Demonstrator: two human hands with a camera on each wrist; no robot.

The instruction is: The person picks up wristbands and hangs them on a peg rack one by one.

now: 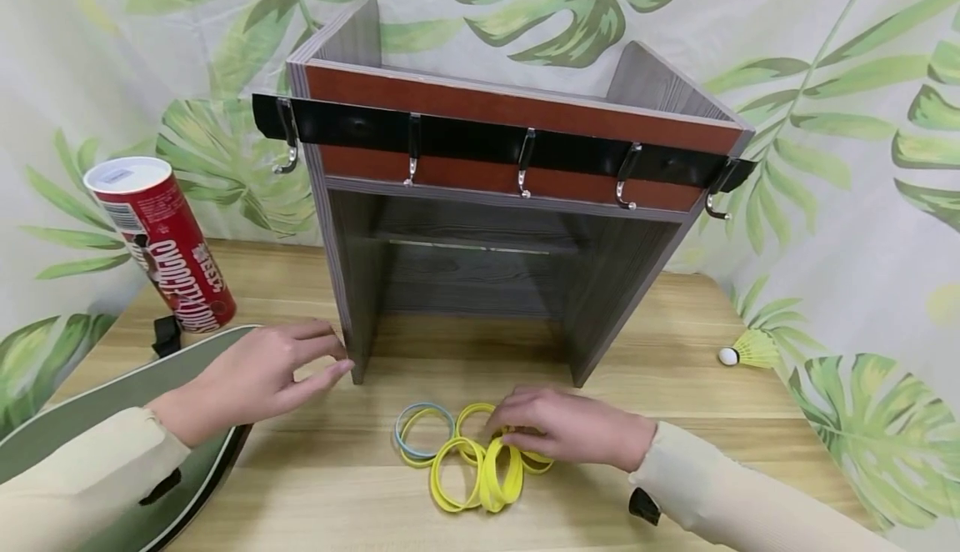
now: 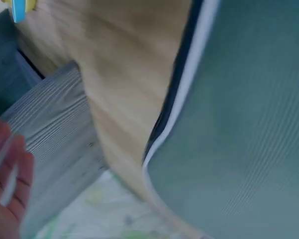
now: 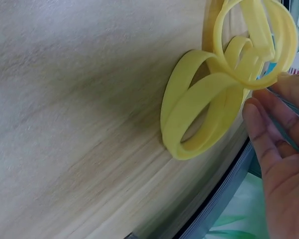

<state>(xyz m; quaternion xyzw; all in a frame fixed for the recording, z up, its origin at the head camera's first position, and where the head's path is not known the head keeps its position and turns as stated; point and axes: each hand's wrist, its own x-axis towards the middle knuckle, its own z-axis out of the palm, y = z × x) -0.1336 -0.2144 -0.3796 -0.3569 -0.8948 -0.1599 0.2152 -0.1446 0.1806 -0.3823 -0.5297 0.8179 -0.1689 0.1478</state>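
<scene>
Several yellow silicone wristbands (image 1: 454, 504) and a light blue wristband (image 1: 397, 435) lie in a loose cluster on the table in front of a grey wooden rack. My right hand (image 1: 566, 425) pinches a yellow wristband (image 3: 219, 37) between thumb and fingers, as the right wrist view shows. Two more yellow bands (image 3: 189, 104) overlap below it. Close to the front edge of the rack's left panel (image 1: 339, 285), my left hand (image 1: 273, 368) has its fingers loosely extended and holds nothing. Whether its fingertips touch the panel, I cannot tell.
Across the rack's front runs a black rail (image 1: 465, 131) with several metal hooks. A red can (image 1: 168, 248) stands at the left behind a green, dark-edged racket bag or similar flat item (image 1: 217, 360). At the right lies a yellow shuttlecock (image 1: 750, 350).
</scene>
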